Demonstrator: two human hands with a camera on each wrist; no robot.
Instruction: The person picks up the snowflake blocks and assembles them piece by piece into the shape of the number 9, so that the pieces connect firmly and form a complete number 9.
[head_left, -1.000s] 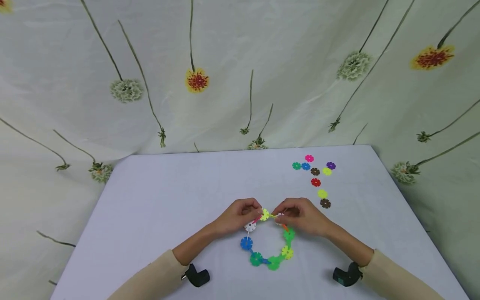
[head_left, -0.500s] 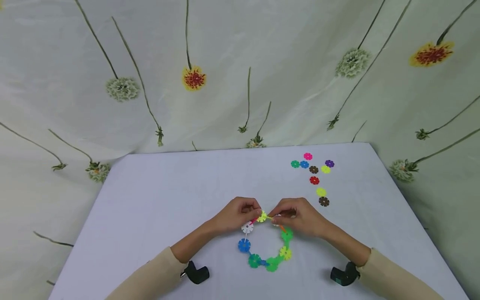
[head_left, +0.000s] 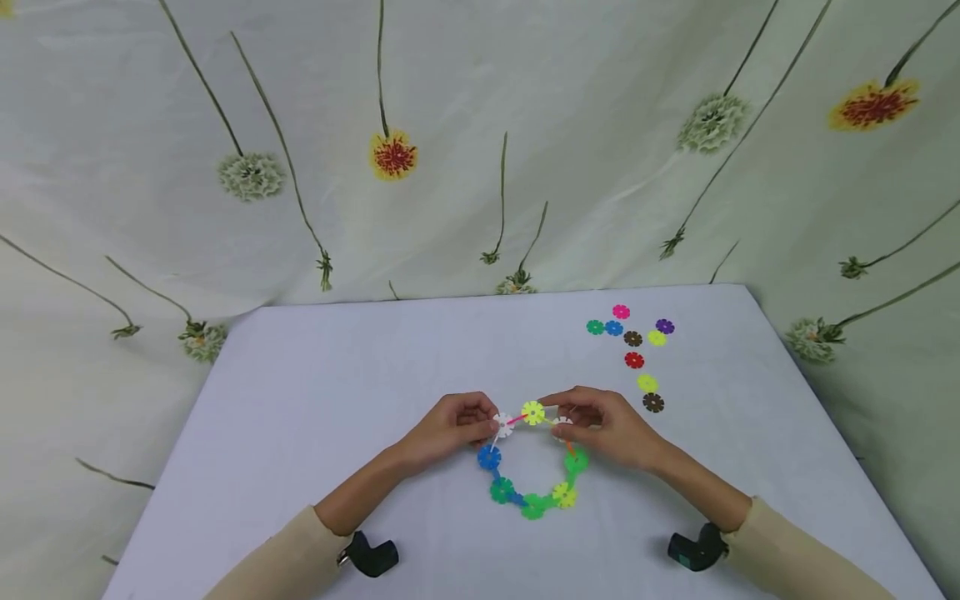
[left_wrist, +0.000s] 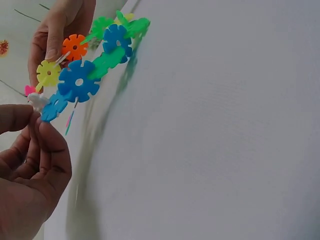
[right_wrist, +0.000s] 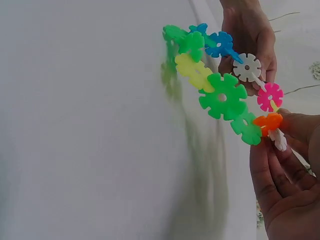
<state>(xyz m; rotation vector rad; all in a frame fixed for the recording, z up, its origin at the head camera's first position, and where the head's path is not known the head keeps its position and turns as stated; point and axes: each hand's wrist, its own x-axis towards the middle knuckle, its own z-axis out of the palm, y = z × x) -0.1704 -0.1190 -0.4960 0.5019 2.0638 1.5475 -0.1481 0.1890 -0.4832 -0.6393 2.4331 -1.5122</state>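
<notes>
A closed ring of interlocking notched plastic discs hangs between both hands, tilted and raised over the table in the wrist views. In the head view my left hand (head_left: 448,429) pinches a white disc (head_left: 504,425) on the ring's upper left. Opposite, my right hand (head_left: 611,425) pinches another white disc (head_left: 562,429), partly covered by the fingers. Between them sits a yellow disc (head_left: 533,412), joined to edge-on pink and yellow discs. Blue (head_left: 489,457) and green (head_left: 576,461) discs form the sides. An orange disc (right_wrist: 268,123) lies close to the right fingertips.
Several loose discs lie at the table's back right, among them a red disc (head_left: 634,360), a purple disc (head_left: 665,327) and a brown disc (head_left: 653,402). A flower-print cloth (head_left: 450,167) hangs behind the white table (head_left: 360,358).
My left hand has shifted left from the pink and yellow discs to the white disc. The ring has come up in the head view, while the right hand still pinches its white disc.
</notes>
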